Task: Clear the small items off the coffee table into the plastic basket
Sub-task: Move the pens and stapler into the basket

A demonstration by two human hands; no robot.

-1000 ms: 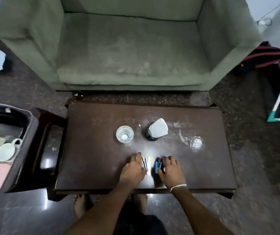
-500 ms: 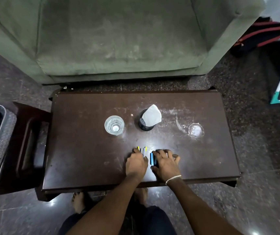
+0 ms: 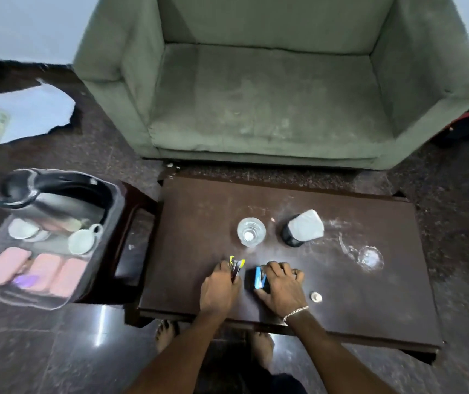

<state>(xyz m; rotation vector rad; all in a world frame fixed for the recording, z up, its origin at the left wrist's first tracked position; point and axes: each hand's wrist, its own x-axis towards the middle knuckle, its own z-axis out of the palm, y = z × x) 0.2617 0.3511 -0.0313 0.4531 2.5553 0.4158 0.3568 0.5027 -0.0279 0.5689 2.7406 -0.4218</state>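
On the dark wooden coffee table (image 3: pixel 369 294), my left hand (image 3: pixel 219 288) is closed around a bunch of pens (image 3: pixel 236 267) with yellow tips. Just to its right, my right hand (image 3: pixel 281 285) grips a small blue and black object (image 3: pixel 257 278) resting on the table. A clear glass (image 3: pixel 251 231), a black cup with white paper in it (image 3: pixel 301 231), a glass lying on its side (image 3: pixel 367 255) and a small white piece (image 3: pixel 316 297) also sit on the table. The clear plastic basket (image 3: pixel 108 211) stands at the left on a side stool.
The basket holds a kettle (image 3: pixel 54 194), a white cup (image 3: pixel 82 240), pink cases (image 3: pixel 40 273) and a saucer. A green armchair (image 3: pixel 270 89) stands right behind the table. My bare feet (image 3: pixel 166 334) are on the glossy floor under the table's front edge.
The view swung left, bringing the basket fully into sight. My left hand has closed on the pens and my right hand has curled over the blue object.
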